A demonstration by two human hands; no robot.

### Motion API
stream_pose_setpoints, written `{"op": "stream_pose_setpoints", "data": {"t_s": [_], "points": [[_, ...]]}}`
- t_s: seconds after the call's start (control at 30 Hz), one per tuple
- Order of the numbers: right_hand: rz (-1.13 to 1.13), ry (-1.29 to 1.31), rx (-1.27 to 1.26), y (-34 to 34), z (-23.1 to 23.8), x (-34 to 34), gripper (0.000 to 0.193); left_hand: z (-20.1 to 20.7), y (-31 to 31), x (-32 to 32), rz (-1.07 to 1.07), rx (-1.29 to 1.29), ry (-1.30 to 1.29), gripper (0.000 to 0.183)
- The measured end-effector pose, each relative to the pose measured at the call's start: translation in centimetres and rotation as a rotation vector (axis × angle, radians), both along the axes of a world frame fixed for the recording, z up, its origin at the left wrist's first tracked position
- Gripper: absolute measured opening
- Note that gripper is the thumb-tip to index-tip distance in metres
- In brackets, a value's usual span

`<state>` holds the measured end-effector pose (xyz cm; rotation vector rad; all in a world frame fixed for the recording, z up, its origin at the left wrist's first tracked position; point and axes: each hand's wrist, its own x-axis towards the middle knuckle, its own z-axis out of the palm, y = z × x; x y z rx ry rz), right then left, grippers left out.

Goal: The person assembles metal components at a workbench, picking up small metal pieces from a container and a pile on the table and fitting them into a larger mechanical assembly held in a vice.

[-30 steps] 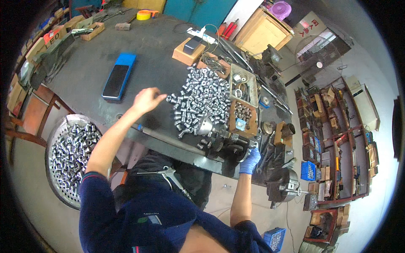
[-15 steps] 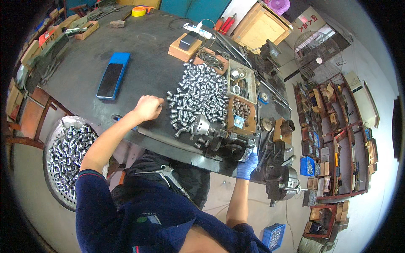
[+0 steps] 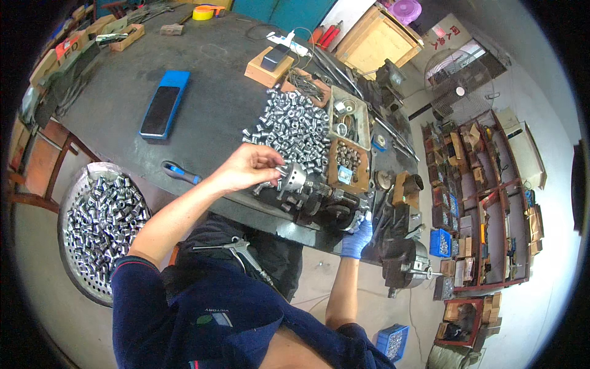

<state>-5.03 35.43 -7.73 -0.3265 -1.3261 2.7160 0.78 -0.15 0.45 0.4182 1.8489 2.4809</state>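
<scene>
My bare left hand is at the face of a round metal chuck. Its thumb and fingers pinch a small metal part against the chuck; the fingers cover most of it. My right hand, in a blue glove, is closed round the dark handwheel at the other end of the same bench device. Just beyond the chuck lies a big heap of shiny flanged metal sleeves. A few more sleeves lie beneath the device by the table edge.
A perforated metal basin of similar sleeves stands at the left. On the dark table are a blue-edged phone and a blue-handled tool. Right of the heap are a parts tray, a wooden box and a vise.
My left hand has moved right from the table beside the heap to the chuck, and its fingers have reached the chuck's face. My right hand stays at the handwheel.
</scene>
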Motion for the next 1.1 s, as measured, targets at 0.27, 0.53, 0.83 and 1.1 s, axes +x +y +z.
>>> {"op": "stream_pose_setpoints", "data": {"t_s": [0.27,0.53,0.83,1.1], "points": [[-0.017,-0.033,0.066,1.3,-0.5,0.4,0.028,-0.2,0.5,-0.7,-0.046,-0.036,-0.062,0.014],[0.114,0.164,0.109,1.7,5.8,3.7,0.036,0.3,0.7,-0.6,-0.022,-0.127,0.002,0.017],[0.093,0.265,-0.101,-0.4,10.3,-4.0,0.040,0.1,1.2,-0.6,0.056,-0.054,-0.051,0.012],[0.114,0.364,-0.043,-0.4,9.3,-4.0,0.033,0.1,3.1,-0.1,0.246,-0.119,-0.106,0.015]]}}
